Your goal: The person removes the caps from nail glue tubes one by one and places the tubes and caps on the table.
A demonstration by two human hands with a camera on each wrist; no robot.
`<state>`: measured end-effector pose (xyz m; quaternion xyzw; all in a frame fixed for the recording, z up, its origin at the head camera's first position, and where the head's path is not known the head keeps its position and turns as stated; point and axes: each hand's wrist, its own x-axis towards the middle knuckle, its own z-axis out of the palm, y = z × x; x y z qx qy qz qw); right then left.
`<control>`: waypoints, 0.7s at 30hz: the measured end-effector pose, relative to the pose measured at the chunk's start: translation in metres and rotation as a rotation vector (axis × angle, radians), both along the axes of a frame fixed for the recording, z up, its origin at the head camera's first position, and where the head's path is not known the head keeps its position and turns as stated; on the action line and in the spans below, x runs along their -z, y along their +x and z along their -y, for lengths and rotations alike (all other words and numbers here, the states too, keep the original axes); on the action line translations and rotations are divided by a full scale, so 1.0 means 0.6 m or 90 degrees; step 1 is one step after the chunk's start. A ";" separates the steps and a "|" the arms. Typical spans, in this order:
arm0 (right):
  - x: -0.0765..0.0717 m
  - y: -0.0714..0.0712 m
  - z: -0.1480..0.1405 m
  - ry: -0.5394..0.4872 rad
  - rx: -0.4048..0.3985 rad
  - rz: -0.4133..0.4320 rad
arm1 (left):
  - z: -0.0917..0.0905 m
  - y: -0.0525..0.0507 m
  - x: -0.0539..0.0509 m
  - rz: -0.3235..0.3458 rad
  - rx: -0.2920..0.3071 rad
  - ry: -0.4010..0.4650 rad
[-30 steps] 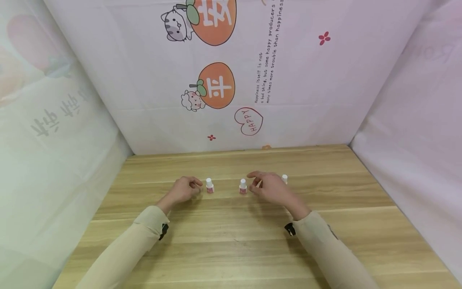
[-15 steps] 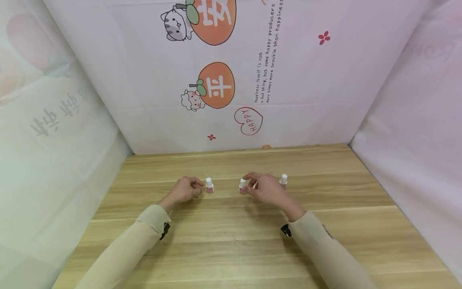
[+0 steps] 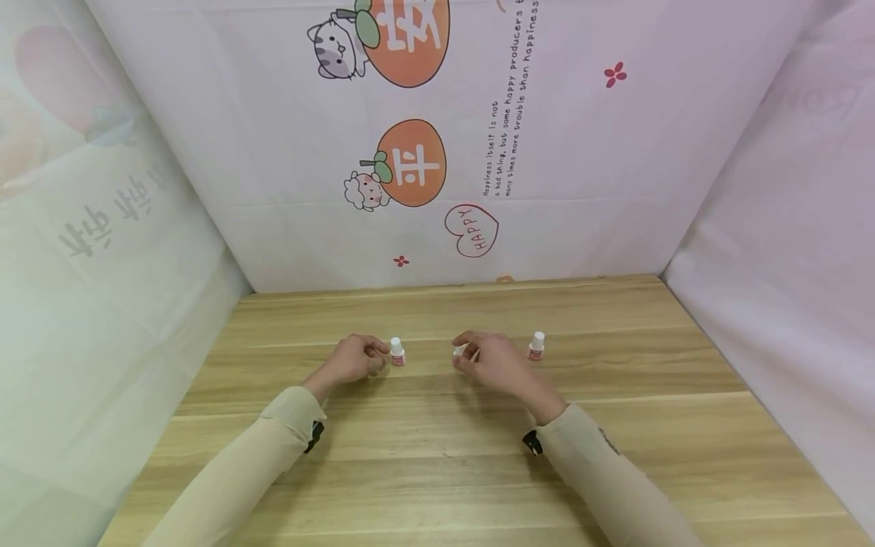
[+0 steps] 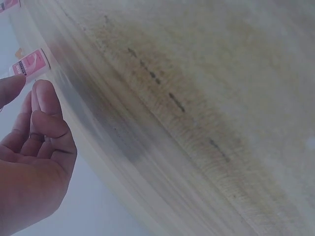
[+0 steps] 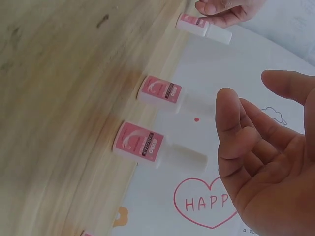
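Small white bottles with pink labels and tall white caps stand upright on the table. My left hand (image 3: 352,358) is beside the leftmost bottle (image 3: 398,355), its thumb and fingers parted; whether they touch it I cannot tell. In the left wrist view, the thumb (image 4: 11,89) is close to that bottle (image 4: 32,65). My right hand (image 3: 494,362) is at a middle bottle (image 3: 457,352), hiding most of it in the head view. From the right wrist, thumb and fingers stand apart before that bottle's cap, and another bottle (image 5: 140,142) stands beside it.
One bottle (image 3: 536,347) stands right of the right hand. The wooden table (image 3: 424,463) meets a printed white cloth wall (image 3: 560,152) at the back. More white cloth hangs at the left (image 3: 123,304) and right (image 3: 772,266).
My right hand has moved left over the middle bottle, now mostly covering it and uncovering the rightmost bottle. The left hand has edged slightly right towards the leftmost bottle.
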<state>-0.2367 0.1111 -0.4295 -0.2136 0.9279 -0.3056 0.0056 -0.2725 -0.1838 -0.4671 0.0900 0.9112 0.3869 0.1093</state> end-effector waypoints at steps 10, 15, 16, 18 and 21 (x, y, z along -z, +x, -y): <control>0.011 0.000 0.015 -0.009 0.010 -0.005 | -0.003 0.002 -0.001 0.000 -0.008 -0.019; 0.017 0.001 0.025 -0.011 0.031 -0.003 | -0.004 0.004 -0.001 0.004 -0.006 -0.023; 0.017 0.001 0.028 -0.011 0.034 -0.003 | -0.005 0.004 -0.001 0.006 -0.007 -0.022; 0.015 0.003 0.032 -0.012 0.039 -0.003 | -0.005 0.003 -0.001 0.005 -0.011 -0.024; 0.016 0.004 0.040 -0.021 0.041 -0.002 | -0.007 0.003 -0.002 0.018 -0.022 -0.013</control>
